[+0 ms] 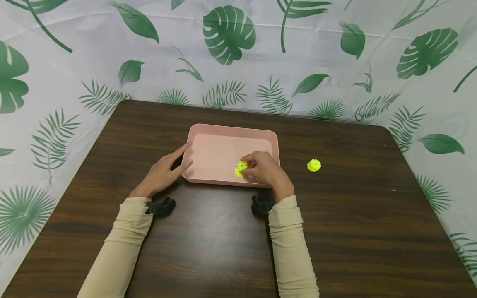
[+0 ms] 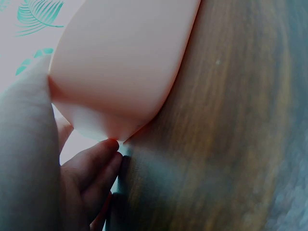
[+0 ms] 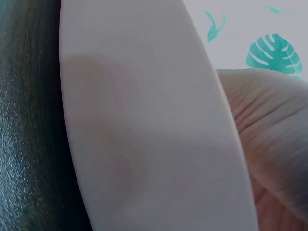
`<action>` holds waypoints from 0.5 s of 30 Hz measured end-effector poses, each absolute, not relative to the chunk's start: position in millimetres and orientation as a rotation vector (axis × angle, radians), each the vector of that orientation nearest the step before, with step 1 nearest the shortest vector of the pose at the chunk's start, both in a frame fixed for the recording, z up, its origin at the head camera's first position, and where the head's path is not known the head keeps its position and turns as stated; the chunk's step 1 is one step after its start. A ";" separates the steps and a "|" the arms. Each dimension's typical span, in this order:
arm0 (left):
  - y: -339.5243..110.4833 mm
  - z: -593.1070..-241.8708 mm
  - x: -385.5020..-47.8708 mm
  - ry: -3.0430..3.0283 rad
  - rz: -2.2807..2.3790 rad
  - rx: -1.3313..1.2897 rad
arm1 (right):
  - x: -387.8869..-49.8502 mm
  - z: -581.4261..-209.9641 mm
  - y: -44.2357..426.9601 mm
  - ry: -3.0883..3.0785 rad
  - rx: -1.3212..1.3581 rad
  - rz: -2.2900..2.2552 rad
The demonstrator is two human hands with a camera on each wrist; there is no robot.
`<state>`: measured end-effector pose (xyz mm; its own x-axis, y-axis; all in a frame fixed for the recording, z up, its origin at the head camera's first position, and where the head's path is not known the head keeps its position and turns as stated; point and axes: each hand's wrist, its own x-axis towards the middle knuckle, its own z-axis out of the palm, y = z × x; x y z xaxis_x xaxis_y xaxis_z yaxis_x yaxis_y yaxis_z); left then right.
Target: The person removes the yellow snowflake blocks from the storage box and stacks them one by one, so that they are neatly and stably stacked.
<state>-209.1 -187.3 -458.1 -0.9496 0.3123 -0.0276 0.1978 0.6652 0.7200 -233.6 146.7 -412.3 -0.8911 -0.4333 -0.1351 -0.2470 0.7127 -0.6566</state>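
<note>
A shallow pink tray (image 1: 218, 155) stands on the table. My left hand (image 1: 162, 171) holds its left side, with the thumb over the rim; in the left wrist view the fingertips (image 2: 113, 145) touch the outer wall near the bottom. Over the tray's front right part, my right hand (image 1: 266, 169) pinches bright yellow notched discs (image 1: 240, 168), like interlocking snowflake pieces. How they join is too small to tell. The tray wall (image 3: 149, 120) blocks the right wrist view of the fingertips and discs. A small yellow cluster of similar discs (image 1: 314, 165) lies right of the tray.
The dark wood-grain table (image 1: 212, 240) reaches back to a white leaf-printed cloth (image 1: 179, 49). A tiny pale speck (image 1: 393, 190) lies far right on the tabletop. Black wrist straps (image 1: 161, 206) sit at both sleeve cuffs, close to the tray's front edge.
</note>
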 end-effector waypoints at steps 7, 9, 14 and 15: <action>-186.7 -457.5 -208.4 2.725 1.150 0.417 | -228.5 -401.6 167.4 2.803 -0.605 -1.065; -186.3 -456.9 -208.8 2.728 1.154 0.420 | -226.9 -399.2 183.6 2.881 -0.555 -1.130; -186.9 -455.7 -209.5 2.735 1.146 0.420 | -222.0 -405.7 235.9 3.128 -0.309 -1.240; -187.4 -455.9 -209.7 2.737 1.145 0.420 | -220.4 -408.8 246.6 3.169 -0.231 -1.257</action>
